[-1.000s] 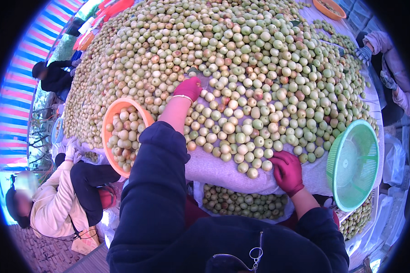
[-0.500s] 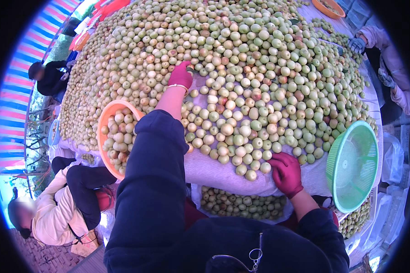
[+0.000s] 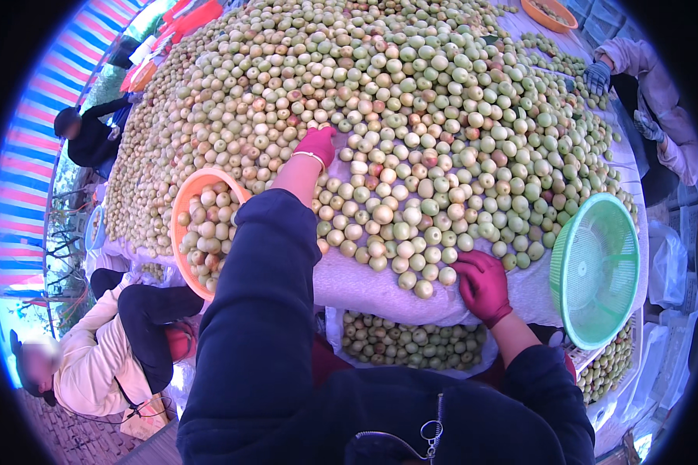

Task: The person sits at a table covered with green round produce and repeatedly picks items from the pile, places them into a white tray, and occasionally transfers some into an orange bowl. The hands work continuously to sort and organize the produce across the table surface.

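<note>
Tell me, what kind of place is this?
Probably an open-air fruit sorting spot: a huge heap of small green-yellow round fruits on a white sheet, an orange plastic basket of picked fruit, an empty green plastic basket, and a striped awning overhead.

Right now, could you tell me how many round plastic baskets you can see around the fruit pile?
3: an orange basket holding fruit by the left arm, an empty green basket at the right edge, and another orange basket at the far end. Others may be hidden.
</note>
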{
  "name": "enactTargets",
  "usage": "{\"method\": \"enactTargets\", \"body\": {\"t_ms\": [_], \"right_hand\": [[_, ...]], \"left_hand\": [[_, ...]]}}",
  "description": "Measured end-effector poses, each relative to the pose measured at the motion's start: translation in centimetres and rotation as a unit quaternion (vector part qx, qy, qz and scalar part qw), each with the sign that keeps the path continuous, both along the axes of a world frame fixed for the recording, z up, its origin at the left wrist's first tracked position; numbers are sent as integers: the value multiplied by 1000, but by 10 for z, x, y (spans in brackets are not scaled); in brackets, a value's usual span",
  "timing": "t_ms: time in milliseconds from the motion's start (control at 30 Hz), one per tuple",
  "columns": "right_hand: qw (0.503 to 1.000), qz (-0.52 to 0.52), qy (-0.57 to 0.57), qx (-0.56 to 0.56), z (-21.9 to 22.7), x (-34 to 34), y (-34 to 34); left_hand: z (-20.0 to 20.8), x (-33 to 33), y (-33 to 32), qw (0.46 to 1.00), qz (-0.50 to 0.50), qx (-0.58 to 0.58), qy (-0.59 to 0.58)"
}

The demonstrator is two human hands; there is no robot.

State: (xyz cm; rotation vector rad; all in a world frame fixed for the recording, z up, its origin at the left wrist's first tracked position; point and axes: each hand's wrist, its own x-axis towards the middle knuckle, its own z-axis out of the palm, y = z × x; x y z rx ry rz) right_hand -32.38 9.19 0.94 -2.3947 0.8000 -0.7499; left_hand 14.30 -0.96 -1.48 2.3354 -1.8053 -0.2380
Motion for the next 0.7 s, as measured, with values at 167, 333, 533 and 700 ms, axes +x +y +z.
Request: {"method": "enactTargets", "body": {"t_ms": [167,333,533,700], "right_hand": [[1000,-14,3,-12,-3,-3,2],[1000,-16,4,-14,-4,-5,4],[999,-12,-24,-35,-10,-4,5],[995,4,-100,-19,2,0,10]], "left_hand": [[-1,-27,-11,982,68,-52,170],[48,-75,27,864,121,-155,463],[129,-154,168,554,144,-50,818],[158,-204,242,576,131,-6,807]]}}
